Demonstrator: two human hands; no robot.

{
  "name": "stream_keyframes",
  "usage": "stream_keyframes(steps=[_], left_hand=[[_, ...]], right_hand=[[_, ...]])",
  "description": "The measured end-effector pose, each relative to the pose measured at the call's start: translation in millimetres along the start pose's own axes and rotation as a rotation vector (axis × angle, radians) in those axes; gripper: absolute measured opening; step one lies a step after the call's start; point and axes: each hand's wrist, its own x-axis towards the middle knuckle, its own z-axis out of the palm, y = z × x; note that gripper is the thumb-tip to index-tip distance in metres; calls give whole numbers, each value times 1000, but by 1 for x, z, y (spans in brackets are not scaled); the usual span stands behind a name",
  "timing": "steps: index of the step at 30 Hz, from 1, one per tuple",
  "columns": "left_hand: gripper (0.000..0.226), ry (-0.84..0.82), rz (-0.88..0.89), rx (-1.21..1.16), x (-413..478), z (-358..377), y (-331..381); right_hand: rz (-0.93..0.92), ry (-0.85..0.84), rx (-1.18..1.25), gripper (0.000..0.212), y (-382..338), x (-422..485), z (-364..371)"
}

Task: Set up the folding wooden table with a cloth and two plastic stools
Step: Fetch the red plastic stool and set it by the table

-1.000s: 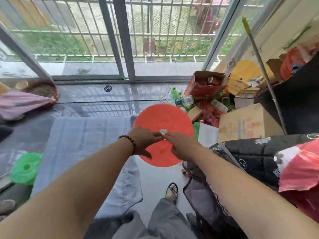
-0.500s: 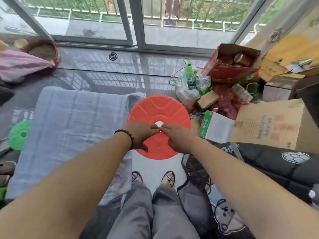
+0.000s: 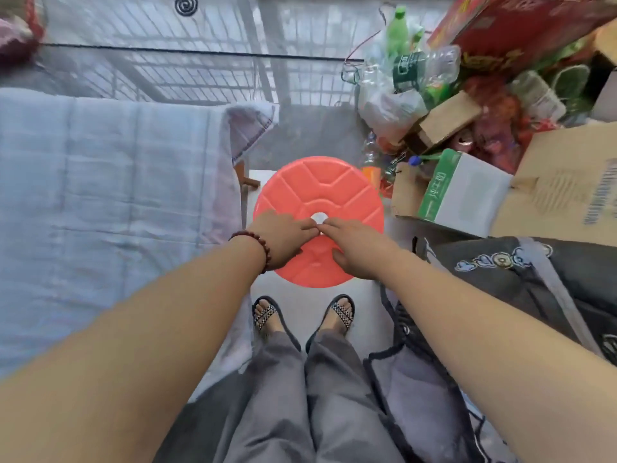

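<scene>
A red round plastic stool (image 3: 320, 192) is seen from above, just in front of my feet; its legs are hidden under the seat. My left hand (image 3: 280, 240), with a bead bracelet on its wrist, and my right hand (image 3: 357, 248) both hold the seat, fingertips at the rim of its small centre hole. To the left is the table, draped in a pale blue cloth (image 3: 110, 202). One wooden table leg (image 3: 246, 180) shows beside the stool.
A heap of cardboard boxes (image 3: 564, 192), plastic bottles (image 3: 424, 66) and bags fills the right side, close to the stool. Dark quilted fabric (image 3: 521, 282) lies at the right. Grey glossy floor (image 3: 300, 105) stretches beyond the table.
My view has tilted down, so the window is out of sight and my feet show. Both hands have stayed at the stool's centre hole, and the stool now sits nearer my feet.
</scene>
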Motion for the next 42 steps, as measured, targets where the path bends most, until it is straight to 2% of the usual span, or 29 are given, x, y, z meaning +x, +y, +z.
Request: stream_keyframes(steps=[6,15,21,26,31,38,42], left_hand=[[50,-99,-3,-35,33,53,0],[57,-137,-2,-89,91,129,-3],[64,-162,-24,-114,135,195,2],[66,-195,-69,-153,164,236,6],[66,-241,-118,-189,179,256,12],[53,-163,-77,-295,183,266,2],[46,13,-183,-509,175,261,1]], right_hand=[[82,-58,65,54,14,34,50],[130,-83,27,49,50,83,112],[157,-119,16,59,80,123,172],[198,-105,23,43,99,154,216],[214,-111,5,42,107,172,236],[198,-65,9,41,112,176,242],[196,33,104,40,110,173,237]])
